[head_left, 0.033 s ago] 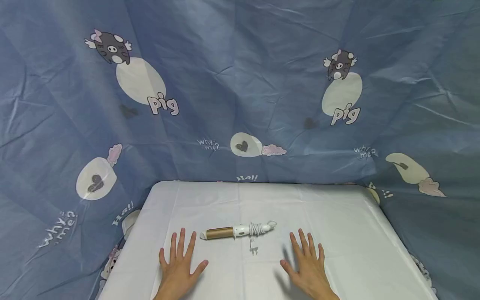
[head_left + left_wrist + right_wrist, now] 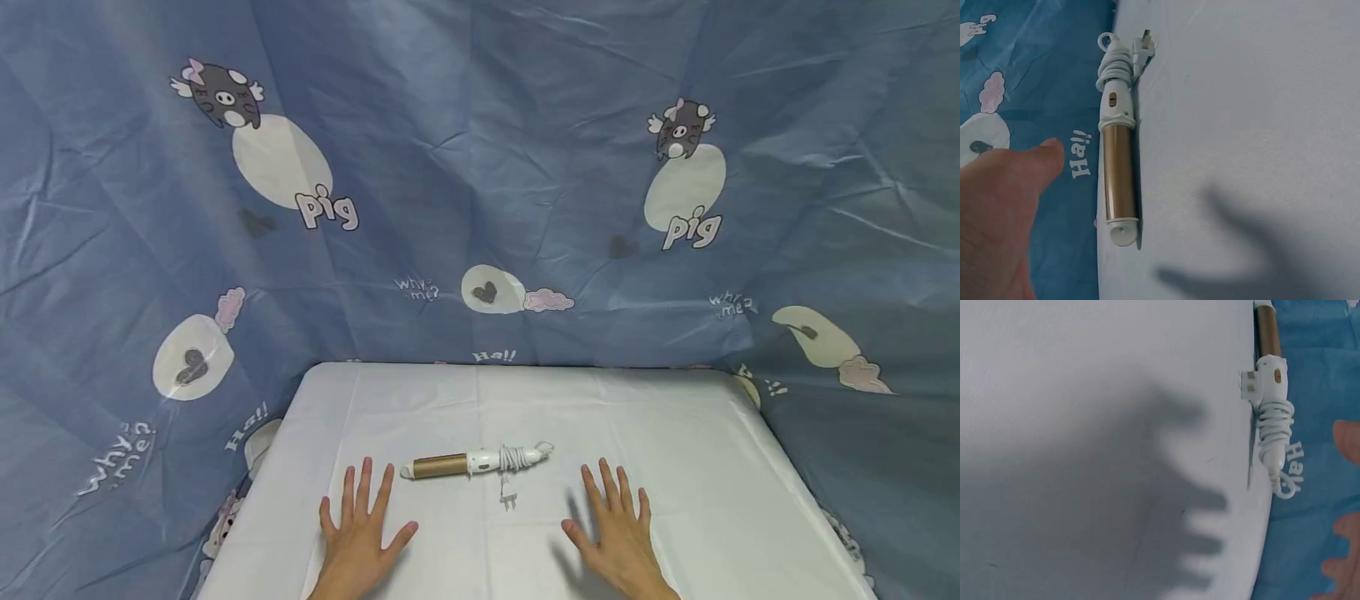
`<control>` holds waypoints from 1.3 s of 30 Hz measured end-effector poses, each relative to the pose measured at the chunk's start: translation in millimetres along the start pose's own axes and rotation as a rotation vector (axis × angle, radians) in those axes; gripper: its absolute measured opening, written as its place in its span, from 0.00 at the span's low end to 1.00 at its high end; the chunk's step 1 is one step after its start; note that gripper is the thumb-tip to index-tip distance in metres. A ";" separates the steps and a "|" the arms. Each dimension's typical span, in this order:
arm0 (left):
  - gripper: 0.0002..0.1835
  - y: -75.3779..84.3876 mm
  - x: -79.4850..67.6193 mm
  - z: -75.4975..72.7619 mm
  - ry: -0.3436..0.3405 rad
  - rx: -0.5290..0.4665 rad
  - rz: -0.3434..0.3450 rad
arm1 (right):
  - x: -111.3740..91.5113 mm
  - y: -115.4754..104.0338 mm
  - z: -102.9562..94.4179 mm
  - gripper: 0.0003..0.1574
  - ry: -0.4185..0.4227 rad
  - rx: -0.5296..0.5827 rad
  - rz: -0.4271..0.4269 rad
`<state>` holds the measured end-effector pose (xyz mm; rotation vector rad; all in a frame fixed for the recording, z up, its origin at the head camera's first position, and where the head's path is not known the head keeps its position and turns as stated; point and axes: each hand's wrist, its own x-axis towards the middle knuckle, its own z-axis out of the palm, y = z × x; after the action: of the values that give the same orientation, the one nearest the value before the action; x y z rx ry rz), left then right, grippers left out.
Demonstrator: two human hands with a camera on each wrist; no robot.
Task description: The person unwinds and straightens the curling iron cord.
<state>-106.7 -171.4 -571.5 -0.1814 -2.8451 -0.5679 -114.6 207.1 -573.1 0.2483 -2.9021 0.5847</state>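
Note:
A curling iron [image 2: 442,466] with a gold barrel and white handle lies crosswise on the white-covered table, barrel to the left. Its grey-white cord [image 2: 514,457] is wound round the handle, and the two-pin plug [image 2: 508,502] sticks out on the near side. To the left of the barrel tip, my left hand [image 2: 356,537] is spread with straight fingers and holds nothing. My right hand [image 2: 618,542] is likewise spread, right of the handle end, apart from the iron, its shadow falling on the cloth. The left wrist view shows a small gold switch [image 2: 1113,99] on the handle.
The white tablecloth [image 2: 675,433] covers the table, whose far edge meets a blue curtain [image 2: 480,183] printed with pigs and lettering. The same fabric hangs along both sides of the table.

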 end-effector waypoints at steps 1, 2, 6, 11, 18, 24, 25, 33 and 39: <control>0.48 0.1 -1.4 0.3 -0.011 0.006 -0.004 | -1.4 0.7 0.2 0.50 -0.005 -0.003 0.005; 0.48 0.4 -2.6 0.5 -0.022 0.012 -0.008 | -2.6 1.2 0.4 0.50 -0.007 -0.001 0.009; 0.48 0.8 -3.2 -1.0 -0.053 0.021 -0.017 | -3.1 4.9 0.4 0.50 -0.015 -0.013 0.016; 0.48 -3.8 -1.0 -7.4 -0.016 0.008 0.001 | 0.5 6.1 1.7 0.50 -0.010 -0.036 0.000; 0.49 -7.6 11.9 -12.1 0.104 -0.008 0.116 | 5.5 5.3 2.8 0.51 0.030 -0.032 -0.016; 0.44 -8.5 27.7 -12.1 0.069 -0.028 0.152 | 12.9 3.4 2.4 0.50 0.056 -0.007 -0.039; 0.43 -8.4 31.7 -11.3 0.057 -0.036 0.154 | 13.9 2.9 2.0 0.49 0.067 0.000 -0.045; 0.34 -7.4 68.5 12.0 -0.045 -0.190 0.158 | 8.6 -0.9 6.4 0.40 0.090 0.081 -0.066; 0.31 -10.5 79.3 37.5 -0.114 -0.229 0.126 | -8.1 -7.6 17.5 0.37 0.035 0.127 -0.047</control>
<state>-192.6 -160.3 -589.0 -0.4421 -2.8442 -0.8814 -107.6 194.3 -587.9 0.3186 -2.8209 0.7589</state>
